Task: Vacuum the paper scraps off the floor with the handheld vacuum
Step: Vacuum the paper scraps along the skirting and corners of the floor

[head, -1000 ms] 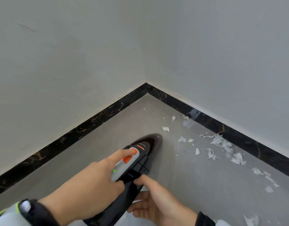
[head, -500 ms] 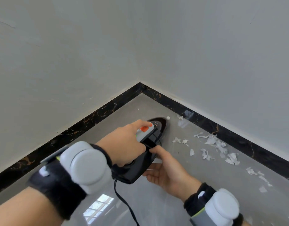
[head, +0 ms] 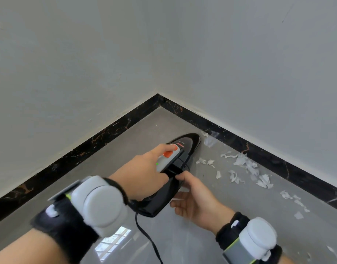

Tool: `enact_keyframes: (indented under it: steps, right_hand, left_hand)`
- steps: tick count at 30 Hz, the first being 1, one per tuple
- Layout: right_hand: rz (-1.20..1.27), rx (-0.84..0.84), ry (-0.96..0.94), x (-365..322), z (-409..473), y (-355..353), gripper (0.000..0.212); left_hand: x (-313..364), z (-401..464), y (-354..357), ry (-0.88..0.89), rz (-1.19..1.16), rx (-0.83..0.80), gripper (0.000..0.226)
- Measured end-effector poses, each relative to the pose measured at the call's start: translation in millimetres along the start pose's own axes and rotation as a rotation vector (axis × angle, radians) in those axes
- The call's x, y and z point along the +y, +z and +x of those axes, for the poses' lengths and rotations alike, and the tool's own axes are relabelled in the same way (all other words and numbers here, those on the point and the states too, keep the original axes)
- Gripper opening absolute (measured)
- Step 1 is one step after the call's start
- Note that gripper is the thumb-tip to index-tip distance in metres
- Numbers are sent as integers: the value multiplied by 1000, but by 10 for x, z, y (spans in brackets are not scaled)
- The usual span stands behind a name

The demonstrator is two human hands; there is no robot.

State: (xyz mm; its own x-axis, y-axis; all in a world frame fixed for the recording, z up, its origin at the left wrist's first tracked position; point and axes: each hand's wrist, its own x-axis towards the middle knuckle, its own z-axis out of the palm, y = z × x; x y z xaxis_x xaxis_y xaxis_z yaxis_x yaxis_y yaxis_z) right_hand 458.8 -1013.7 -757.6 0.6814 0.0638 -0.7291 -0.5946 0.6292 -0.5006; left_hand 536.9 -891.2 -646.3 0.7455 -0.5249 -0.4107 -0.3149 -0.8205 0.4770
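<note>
Two hands held the rigid handheld vacuum (head: 180,161) low over the floor (head: 125,149): left hand (head: 144,174) gripping its handle, right hand (head: 194,197) steadying underneath, nozzle near feather-light, easily scattered paper scraps (head: 245,164).

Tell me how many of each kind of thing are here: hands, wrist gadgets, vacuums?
Hands: 2, the left hand and the right hand, both holding the vacuum.
Wrist gadgets: 2, one left, one right.
Vacuums: 1, black, with a cord.
Total: 5.
Paper scraps: too many to count.
</note>
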Motion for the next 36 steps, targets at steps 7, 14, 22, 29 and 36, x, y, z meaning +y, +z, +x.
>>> enact_keyframes:
  steps: [7,14,22,29,36]
  right_hand:
    - [-60,-101,81,281,-229,42,25]
    - [-56,-118,102,595,-416,113,25]
    - [-30,-60,41,545,-494,36,27]
    - [-10,54,-96,248,-389,-88,26]
    - [-23,101,-177,-84,-183,-197,26]
  left_hand:
    - [-70,-447,-114,7,63,-69,71]
    - [-154,-751,-80,-15,76,-92,71]
    - [-5,-661,29,26,99,-75,68]
    - [187,-262,222,21,22,-12,65]
    - [358,160,251,8,-42,26,65]
